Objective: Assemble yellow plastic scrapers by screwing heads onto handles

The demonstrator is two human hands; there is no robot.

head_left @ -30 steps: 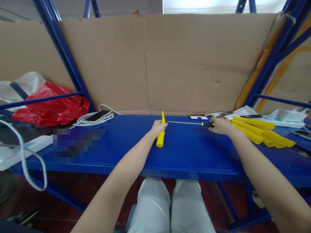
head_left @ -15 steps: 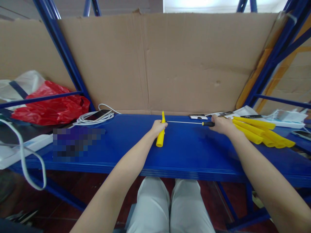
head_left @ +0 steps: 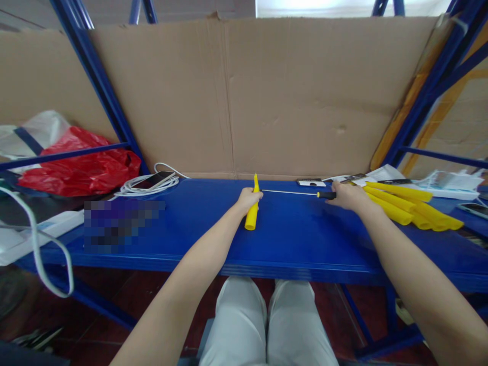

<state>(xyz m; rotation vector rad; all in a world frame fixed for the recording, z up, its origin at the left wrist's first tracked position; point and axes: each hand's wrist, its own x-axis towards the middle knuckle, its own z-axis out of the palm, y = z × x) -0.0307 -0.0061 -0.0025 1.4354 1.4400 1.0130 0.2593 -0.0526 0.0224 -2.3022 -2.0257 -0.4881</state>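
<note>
Yellow tube gripped in left hand, screwdriver in right hand, both arms stretched forward.

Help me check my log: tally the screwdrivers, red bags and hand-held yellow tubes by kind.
Screwdriver: 1, in the right hand
Red bag: 1
Yellow tube: 1, in the left hand
Total: 3

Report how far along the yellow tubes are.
Nothing is clearly done. In hand: one yellow tube in the left hand, a screwdriver in the right hand, aimed at that tube. The piled tubes at right may be finished or left.
</note>
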